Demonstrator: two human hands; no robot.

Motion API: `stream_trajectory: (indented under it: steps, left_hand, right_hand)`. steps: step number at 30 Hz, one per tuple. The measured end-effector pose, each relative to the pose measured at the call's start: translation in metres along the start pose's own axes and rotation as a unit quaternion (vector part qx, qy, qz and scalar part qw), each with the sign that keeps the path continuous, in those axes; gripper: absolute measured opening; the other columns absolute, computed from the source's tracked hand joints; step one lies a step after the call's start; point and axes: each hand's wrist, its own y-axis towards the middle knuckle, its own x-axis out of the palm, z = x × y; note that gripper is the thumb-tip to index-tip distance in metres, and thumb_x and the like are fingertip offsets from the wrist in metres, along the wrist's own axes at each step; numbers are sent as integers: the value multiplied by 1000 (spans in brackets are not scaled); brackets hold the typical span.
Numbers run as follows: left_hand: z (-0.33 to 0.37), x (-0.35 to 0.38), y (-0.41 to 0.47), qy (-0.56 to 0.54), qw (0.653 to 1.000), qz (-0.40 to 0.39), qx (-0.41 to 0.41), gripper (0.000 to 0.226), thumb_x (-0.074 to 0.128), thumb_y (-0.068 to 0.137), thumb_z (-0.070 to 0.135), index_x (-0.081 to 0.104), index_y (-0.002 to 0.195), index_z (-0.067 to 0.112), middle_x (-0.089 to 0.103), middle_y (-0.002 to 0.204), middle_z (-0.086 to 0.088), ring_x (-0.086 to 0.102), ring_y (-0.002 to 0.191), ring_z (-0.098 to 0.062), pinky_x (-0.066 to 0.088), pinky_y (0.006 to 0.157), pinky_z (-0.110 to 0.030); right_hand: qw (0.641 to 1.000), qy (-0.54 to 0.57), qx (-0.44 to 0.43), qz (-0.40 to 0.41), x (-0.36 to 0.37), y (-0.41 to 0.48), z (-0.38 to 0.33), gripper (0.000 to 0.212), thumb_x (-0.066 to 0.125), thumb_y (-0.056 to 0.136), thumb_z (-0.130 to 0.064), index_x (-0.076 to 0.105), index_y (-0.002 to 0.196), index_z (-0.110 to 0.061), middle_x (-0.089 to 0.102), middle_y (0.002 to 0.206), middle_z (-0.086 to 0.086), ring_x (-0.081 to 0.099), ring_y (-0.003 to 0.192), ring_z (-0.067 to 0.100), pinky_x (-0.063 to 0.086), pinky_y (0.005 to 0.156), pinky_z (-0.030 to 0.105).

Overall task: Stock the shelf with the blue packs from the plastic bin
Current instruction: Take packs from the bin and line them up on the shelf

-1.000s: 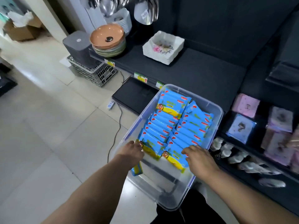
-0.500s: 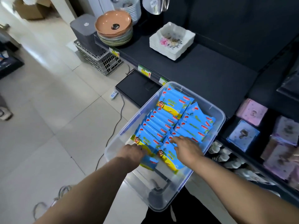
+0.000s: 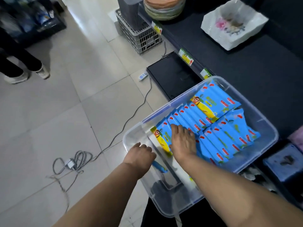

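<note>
A clear plastic bin (image 3: 268, 128) rests against the front edge of the dark shelf (image 3: 246, 71). Two rows of blue packs (image 3: 219, 136) with red marks and a yellow cartoon figure stand on edge inside it. My right hand (image 3: 183, 143) lies flat across the nearest packs of the left row, fingers spread, its thumb against the front pack (image 3: 161, 140). My left hand (image 3: 141, 154) is curled at the bin's near left corner. A single blue pack (image 3: 159, 166) sticks out from beneath it.
A stack of white square dishes (image 3: 232, 23) and stacked bowls (image 3: 164, 5) sit on the shelf. On the floor are a grey crate (image 3: 141, 35), a black flat box (image 3: 172, 76), a power strip (image 3: 143, 76) and a coiled cable (image 3: 73, 163). A person's legs (image 3: 24, 68) stand at left.
My right hand has crossed from the right row to the left row's nearest packs. My left hand has drawn back to the bin's near left corner. The view has swung left.
</note>
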Motion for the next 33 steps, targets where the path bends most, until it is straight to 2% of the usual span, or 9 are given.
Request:
stream_trajectory:
  steps: [3,9,13,17,19,22,26,30,33]
  left_hand:
    - [-4,5,0,-27,999,9,-18,30,43,95,13,59,119,21,61,110,-3,55,105,-26,37,95,-34]
    - [0,0,6,-48,998,11,-29,31,44,95,13,59,120,23,60,115,-2,53,111,-25,36,98,-35]
    - [4,-5,7,-47,998,-2,-37,29,45,96,20,59,121,26,60,120,0,54,114,-25,36,100,-35]
    - [6,-11,4,-48,998,1,-40,30,44,96,19,59,121,25,59,121,-1,54,114,-25,38,98,-34]
    - [4,-14,2,-69,996,19,-47,32,42,96,17,56,123,24,58,121,-2,53,115,-26,35,102,-35]
    - [-6,-18,-3,-108,990,57,-68,41,39,92,10,48,131,23,56,122,-2,51,112,-26,31,103,-32]
    - [-18,-19,-11,-186,971,87,-121,46,42,86,4,49,126,25,57,118,-1,52,107,-24,35,94,-28]
    - [-18,-27,-17,-282,935,101,-192,38,51,89,15,49,126,23,58,119,-2,55,106,-25,46,85,-34]
    - [-12,-39,-15,-331,900,142,-245,32,49,94,22,49,126,21,61,117,-4,56,106,-27,44,80,-33]
  right_hand:
    - [1000,14,0,-6,2,5,-2,48,71,81,-30,46,120,-15,59,107,8,58,95,25,44,81,39]
    - [998,22,-20,-53,-13,5,20,22,55,90,-21,58,112,-20,55,116,4,50,112,25,40,90,37]
    - [995,63,-53,-53,-20,-3,32,27,53,92,-17,52,118,-19,59,115,3,56,107,24,44,82,34]
    - [991,54,-98,-75,-22,-3,22,47,62,88,-37,43,125,-16,58,117,5,58,107,25,47,77,35]
    - [989,42,-109,-90,-17,-2,14,51,66,85,-33,40,124,-13,57,119,7,58,109,26,48,78,35]
    - [986,28,-125,-108,-2,-2,5,42,56,90,-15,36,127,-11,55,122,10,58,110,28,48,81,36]
    - [975,98,-89,-176,6,-6,5,44,57,90,-16,40,130,-13,60,120,11,59,111,30,47,84,36]
    - [978,111,-84,-158,-7,-9,12,36,62,88,-27,54,122,-20,57,121,6,57,112,26,47,86,33]
    - [976,127,-78,-157,-21,-9,26,37,54,93,-34,53,126,-19,51,128,8,49,121,27,43,92,34]
